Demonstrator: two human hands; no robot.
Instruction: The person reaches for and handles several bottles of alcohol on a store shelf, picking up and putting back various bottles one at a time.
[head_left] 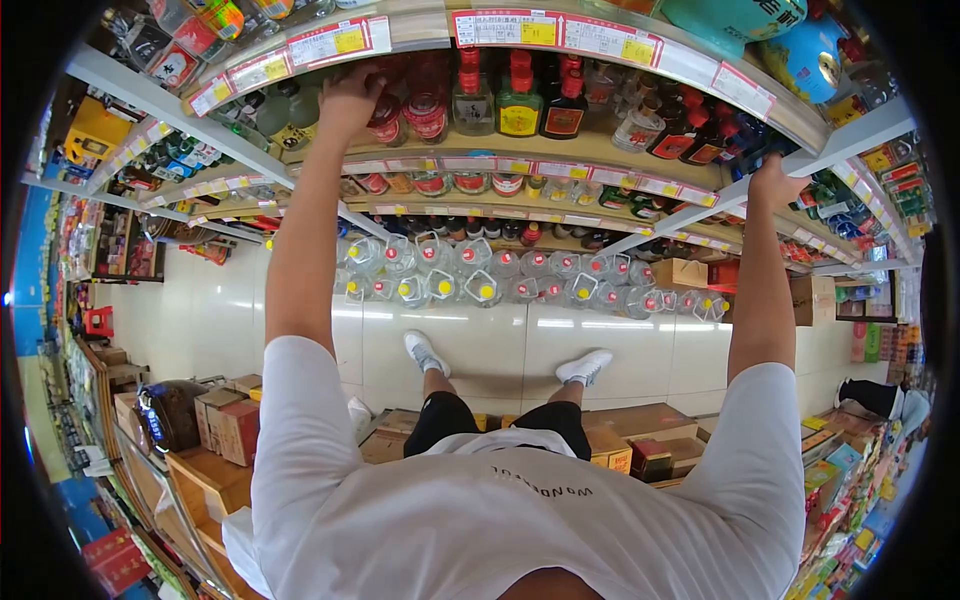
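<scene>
My left hand [352,98] reaches into the upper shelf under its price-label edge. Its fingers look partly spread, close to red-topped jars [426,116] and beside greenish glass bottles [290,112]. Shadow hides the fingertips. At the right end of that shelf, my right hand [774,186] is at the white shelf post [835,150], close to dark bottles [752,140]; its grip is not clear. Between the hands stand a clear red-capped bottle [472,100], a green bottle with a yellow label [519,105] and a dark bottle [565,105].
Large clear jugs [440,285] with yellow and red caps line the floor under the shelves. Cardboard boxes [640,420] and a large dark jar [168,412] stand behind me. Another person's leg [868,397] shows at the right. Price labels [555,33] run along the upper shelf edge.
</scene>
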